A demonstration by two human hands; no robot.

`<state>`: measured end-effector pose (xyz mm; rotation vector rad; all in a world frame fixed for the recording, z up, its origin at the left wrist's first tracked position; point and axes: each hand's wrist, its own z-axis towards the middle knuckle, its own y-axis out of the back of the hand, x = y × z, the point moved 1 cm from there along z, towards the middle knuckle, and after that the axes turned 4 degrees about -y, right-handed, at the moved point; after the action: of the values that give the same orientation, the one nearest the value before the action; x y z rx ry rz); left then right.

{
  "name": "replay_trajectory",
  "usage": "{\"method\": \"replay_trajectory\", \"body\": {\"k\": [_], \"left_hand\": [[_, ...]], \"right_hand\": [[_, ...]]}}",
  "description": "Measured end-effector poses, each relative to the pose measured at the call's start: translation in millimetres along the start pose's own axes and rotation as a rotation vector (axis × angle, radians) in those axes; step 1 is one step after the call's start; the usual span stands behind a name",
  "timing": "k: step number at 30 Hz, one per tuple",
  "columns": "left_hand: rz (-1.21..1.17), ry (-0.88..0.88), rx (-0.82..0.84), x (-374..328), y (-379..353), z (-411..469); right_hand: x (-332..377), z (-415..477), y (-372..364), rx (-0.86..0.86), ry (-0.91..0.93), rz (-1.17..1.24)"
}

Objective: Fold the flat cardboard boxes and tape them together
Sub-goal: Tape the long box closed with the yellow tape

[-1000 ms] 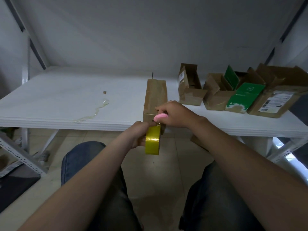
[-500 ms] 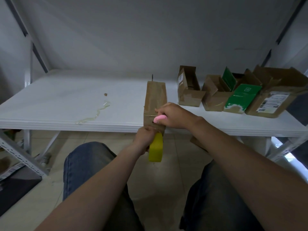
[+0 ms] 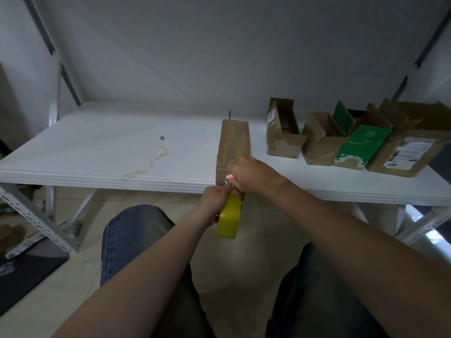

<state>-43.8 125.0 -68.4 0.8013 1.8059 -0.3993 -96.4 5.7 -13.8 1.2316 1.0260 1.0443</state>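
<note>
A long narrow brown cardboard box [image 3: 233,145] lies on the white table [image 3: 102,152], its near end at the table's front edge. My left hand [image 3: 216,200] grips a yellow roll of tape [image 3: 229,219] just below that end. My right hand [image 3: 251,175] is curled round a small pink-handled cutter [image 3: 230,178] at the box's near end, right above the roll. The tape strip between roll and box is hidden by my hands.
Several open cardboard boxes [image 3: 283,132] stand at the right of the table, among them a green printed one [image 3: 361,145] and a labelled one [image 3: 410,147]. A strip of used clear tape [image 3: 146,164] lies left of centre. Metal shelf legs [image 3: 36,223] stand at the lower left.
My left hand has turned the yellow roll edge-on and drawn it down below the box end. My right hand has stayed on the box end with the pink cutter.
</note>
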Motion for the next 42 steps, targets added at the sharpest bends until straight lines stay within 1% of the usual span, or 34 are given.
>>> {"method": "replay_trajectory", "body": {"k": [3,7,8,13,15,18,20,23,26,27,28,31,34,36,37,38,39,40,42], "left_hand": [[0.035,0.019,0.004,-1.6,1.6,3.9],[0.140,-0.032,-0.019,-2.2,4.4,14.5],[0.174,-0.026,-0.027,0.2,6.3,17.9],[0.180,0.082,-0.011,16.7,19.4,16.2],[0.122,0.121,-0.040,16.6,27.3,11.7],[0.070,0.131,-0.111,3.3,45.4,13.3],[0.078,0.105,-0.150,-13.3,56.3,16.0],[0.143,-0.041,-0.237,-40.5,67.3,18.9],[0.346,-0.244,-0.448,-59.5,64.6,25.0],[0.400,-0.282,-0.488,-64.3,60.8,27.7],[0.446,-0.296,-0.500,-68.7,56.3,31.6],[0.571,-0.291,-0.454,-80.1,43.4,44.1],[0.664,-0.289,-0.412,-83.1,37.3,57.9],[0.698,-0.292,-0.386,-83.8,35.8,63.0],[0.704,-0.295,-0.376,-84.0,35.8,65.5],[0.699,-0.295,-0.368,-84.2,36.2,67.5],[0.703,-0.296,-0.363,-84.0,36.6,69.5],[0.706,-0.296,-0.360,-83.5,37.0,71.5],[0.707,-0.292,-0.348,-83.5,37.3,75.1]], "right_hand": [[1.5,5.5,-0.8,0.028,0.012,-0.060],[-7.9,8.2,3.3,0.083,0.048,-0.111],[-10.6,6.5,4.2,0.101,0.057,-0.104],[-31.2,-6.4,-3.7,0.117,0.051,0.010],[-37.1,-10.0,-7.1,0.107,0.043,0.063],[-37.1,-14.3,-7.4,0.079,-0.003,0.225],[-39.4,-17.6,-7.7,0.040,-0.043,0.305],[-41.1,-18.9,-6.3,0.021,-0.079,0.407],[-42.2,-17.8,-4.1,0.000,-0.090,0.475],[-43.4,-17.9,-4.2,-0.022,-0.100,0.505],[-45.0,-18.2,-5.2,-0.056,-0.112,0.547],[-49.1,-19.2,-8.8,-0.115,-0.134,0.685],[-56.0,-17.8,-13.3,-0.163,-0.203,0.947],[-67.9,-16.1,-16.2,-0.324,-0.340,1.115],[-75.8,-15.5,-20.5,-0.415,-0.419,1.100],[-83.5,-15.5,-26.2,-0.463,-0.479,0.995],[-89.2,-16.1,-33.9,-0.439,-0.501,0.817],[-93.3,-16.3,-44.6,-0.373,-0.501,0.633],[-98.9,-15.4,-64.6,-0.233,-0.513,0.405]]}}
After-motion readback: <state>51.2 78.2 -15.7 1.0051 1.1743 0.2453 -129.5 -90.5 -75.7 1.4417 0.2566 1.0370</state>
